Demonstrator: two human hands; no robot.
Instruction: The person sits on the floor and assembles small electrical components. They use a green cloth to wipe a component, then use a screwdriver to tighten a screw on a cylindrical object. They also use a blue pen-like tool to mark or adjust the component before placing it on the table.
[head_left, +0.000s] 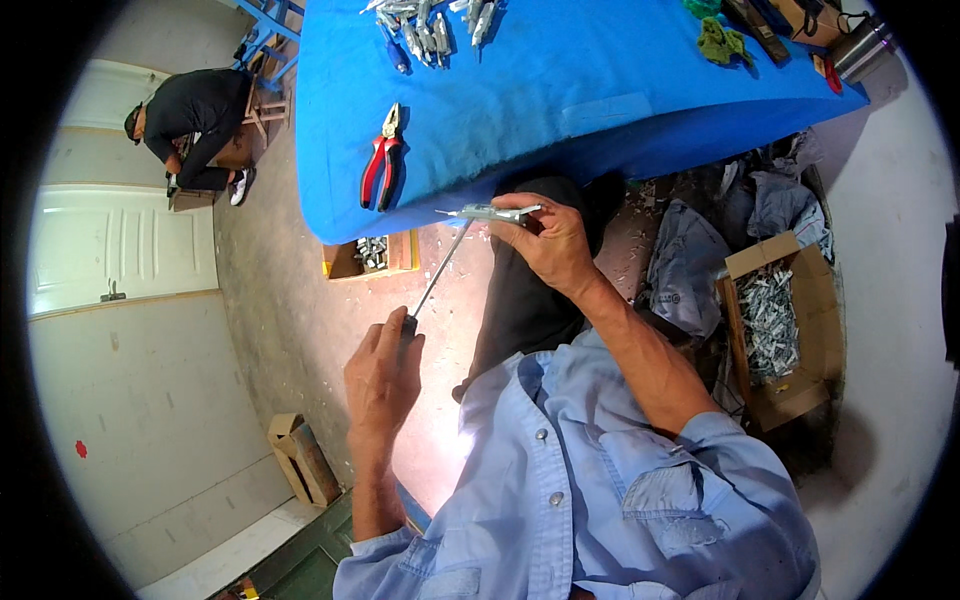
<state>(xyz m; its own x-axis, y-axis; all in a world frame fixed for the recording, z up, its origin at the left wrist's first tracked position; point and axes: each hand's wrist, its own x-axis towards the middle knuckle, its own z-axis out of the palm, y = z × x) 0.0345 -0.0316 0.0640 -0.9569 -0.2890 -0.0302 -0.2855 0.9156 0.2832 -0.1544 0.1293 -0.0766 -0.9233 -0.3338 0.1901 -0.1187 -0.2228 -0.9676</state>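
My left hand point(383, 375) is closed around the dark handle of a screwdriver point(441, 272), whose long shaft points up and to the right. My right hand point(552, 240) pinches a slim grey metal part point(490, 212) just off the front edge of the blue-covered table point(480, 130). The screwdriver's tip meets the underside of that part or lies right behind it; I cannot tell which. Pliers point(383, 160) with red and black handles lie on the cloth, beyond my hands to the left.
A pile of similar metal parts point(425, 30) lies at the table's far side, beside a blue-handled tool point(397, 58). Cardboard boxes of parts stand under the table point(415, 250) and at right point(730, 330). Grey bags point(690, 265) lie nearby. Another person point(200, 115) sits bent over at far left.
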